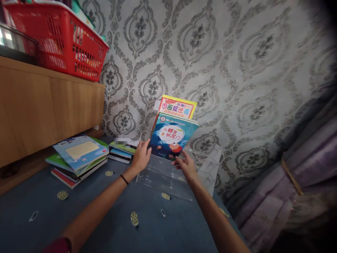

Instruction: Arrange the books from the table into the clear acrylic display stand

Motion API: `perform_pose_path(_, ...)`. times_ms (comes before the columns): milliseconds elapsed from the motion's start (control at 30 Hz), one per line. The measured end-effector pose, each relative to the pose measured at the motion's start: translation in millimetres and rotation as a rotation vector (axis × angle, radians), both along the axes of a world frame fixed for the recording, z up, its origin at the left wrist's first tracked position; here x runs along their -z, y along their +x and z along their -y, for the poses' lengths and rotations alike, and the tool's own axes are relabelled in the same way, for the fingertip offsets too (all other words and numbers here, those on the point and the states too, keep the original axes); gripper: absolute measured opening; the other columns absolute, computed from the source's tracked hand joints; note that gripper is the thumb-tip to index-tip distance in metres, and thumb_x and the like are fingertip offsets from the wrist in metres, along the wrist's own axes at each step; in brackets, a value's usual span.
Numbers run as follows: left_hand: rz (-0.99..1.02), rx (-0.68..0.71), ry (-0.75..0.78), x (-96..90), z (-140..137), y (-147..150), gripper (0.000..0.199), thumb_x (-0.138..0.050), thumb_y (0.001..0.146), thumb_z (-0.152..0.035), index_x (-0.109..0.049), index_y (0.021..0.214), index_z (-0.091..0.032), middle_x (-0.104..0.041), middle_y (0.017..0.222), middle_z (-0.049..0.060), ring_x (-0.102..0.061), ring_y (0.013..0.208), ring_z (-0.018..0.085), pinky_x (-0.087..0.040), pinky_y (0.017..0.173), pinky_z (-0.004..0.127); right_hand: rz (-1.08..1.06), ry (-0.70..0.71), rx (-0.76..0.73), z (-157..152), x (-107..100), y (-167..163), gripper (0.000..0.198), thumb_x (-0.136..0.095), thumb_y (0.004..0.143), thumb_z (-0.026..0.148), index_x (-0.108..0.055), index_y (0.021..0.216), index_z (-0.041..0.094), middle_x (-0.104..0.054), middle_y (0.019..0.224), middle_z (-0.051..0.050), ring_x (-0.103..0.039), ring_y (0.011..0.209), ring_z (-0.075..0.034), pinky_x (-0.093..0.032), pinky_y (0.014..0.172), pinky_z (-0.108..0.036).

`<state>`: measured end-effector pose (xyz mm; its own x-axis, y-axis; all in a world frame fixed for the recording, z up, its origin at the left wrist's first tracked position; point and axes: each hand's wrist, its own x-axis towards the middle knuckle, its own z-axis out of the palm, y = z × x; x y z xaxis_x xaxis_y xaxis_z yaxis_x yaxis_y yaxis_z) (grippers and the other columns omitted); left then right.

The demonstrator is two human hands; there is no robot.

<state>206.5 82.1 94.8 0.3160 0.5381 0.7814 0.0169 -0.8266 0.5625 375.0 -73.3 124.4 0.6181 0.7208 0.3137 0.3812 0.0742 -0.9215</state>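
A blue picture book (172,137) with an orange fish on its cover leans back in a clear acrylic rack (168,179). Behind it rises a yellow-edged picture book (179,105), only its upper part showing. My left hand (141,155) is closed at the blue book's lower left edge, a black band round the wrist. At the lower right corner, my right hand (185,166) has its fingers bent against the book, with the thumb in front near the rack's panel. Some fingertips of both hands are hidden at the book's edges.
On the left lies a stack of books (81,154), with a smaller pile (121,153) beside the rack. A wooden cabinet (52,109) overhangs that side, bearing a red plastic basket (63,38). Patterned wallpaper covers the wall behind; a purple curtain (284,182) hangs at right.
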Motion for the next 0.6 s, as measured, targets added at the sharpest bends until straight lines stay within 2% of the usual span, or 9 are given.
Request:
perform_pose_path(200,0.008,0.037,-0.063,-2.9,-4,-1,0.044,-0.046,0.094,-0.021,-0.053,0.137,-0.016,-0.063,0.117,0.013,-0.058,0.115,0.026,-0.048,0.104,0.044,-0.018,0.005,0.020,-3,4,2,0.099,-0.070,0.066,0.059,-0.038,0.145,0.008,-0.069,0.061,0.000,-0.069,0.060,-0.022,-0.049,0.051,-0.028)
perform_pose_path(433,0.001,0.109,-0.074,-3.0,-6,-2,0.049,-0.049,0.092,-0.021,-0.049,0.140,-0.018,-0.060,0.124,0.014,-0.054,0.122,0.027,-0.043,0.110,0.047,-0.022,0.019,0.011,-3,4,3,0.099,-0.073,0.065,0.059,-0.040,0.144,0.008,-0.070,0.062,-0.003,-0.069,0.061,-0.022,-0.050,0.051,-0.027)
perform_pose_path(600,0.039,0.153,-0.126,11.9,-2,-14,0.050,-0.048,0.093,-0.022,-0.043,0.143,-0.018,-0.057,0.129,0.014,-0.056,0.120,0.026,-0.046,0.105,0.044,0.030,-0.019,0.018,3,2,-3,0.105,-0.070,0.069,0.060,-0.033,0.151,0.007,-0.070,0.064,-0.003,-0.070,0.065,-0.024,-0.052,0.053,-0.029)
